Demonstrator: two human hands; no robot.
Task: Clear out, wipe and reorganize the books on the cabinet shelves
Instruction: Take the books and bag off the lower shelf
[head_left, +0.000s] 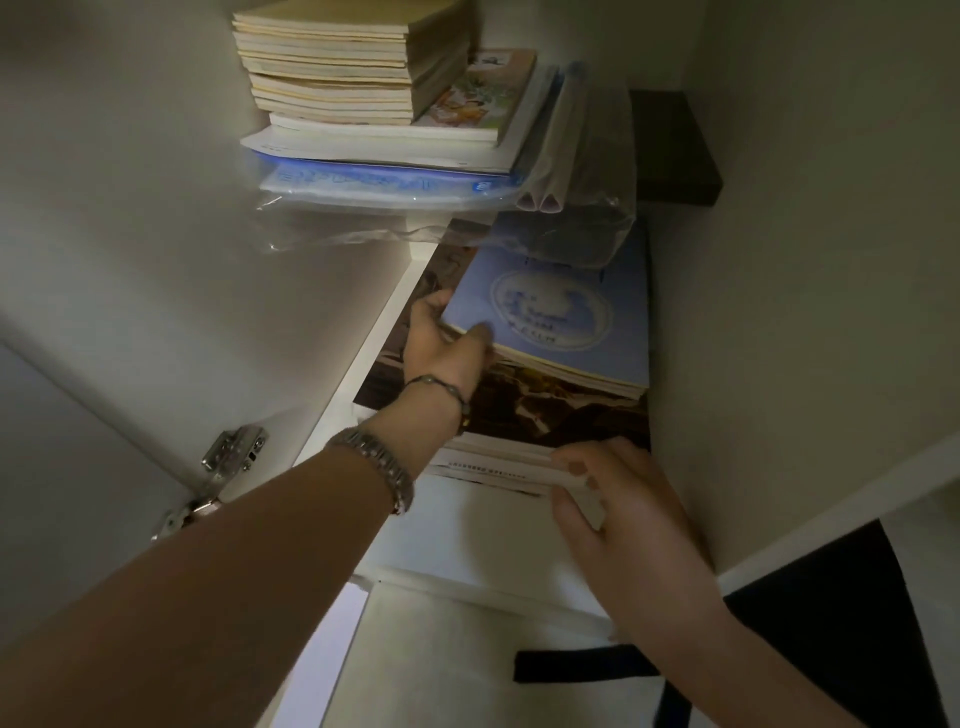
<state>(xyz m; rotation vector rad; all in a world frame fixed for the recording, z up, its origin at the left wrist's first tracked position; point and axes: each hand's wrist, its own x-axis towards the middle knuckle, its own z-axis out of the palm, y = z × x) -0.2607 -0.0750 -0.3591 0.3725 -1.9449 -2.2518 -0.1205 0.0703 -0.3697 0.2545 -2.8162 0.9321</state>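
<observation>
Both hands in the cabinet's lower shelf. Left hand (441, 343) grips the near-left corner of the blue book (550, 317), thumb on the cover, fingers underneath. Blue book lies atop a large brown picture book (545, 402), which sits on a stack of white books (498, 462). Right hand (618, 499) pinches the front edge of that white stack, fingers curled on it. Upper shelf: tall book pile (332, 62) resting on clear plastic folders (374, 192). Door hinge (234, 452) at left.
</observation>
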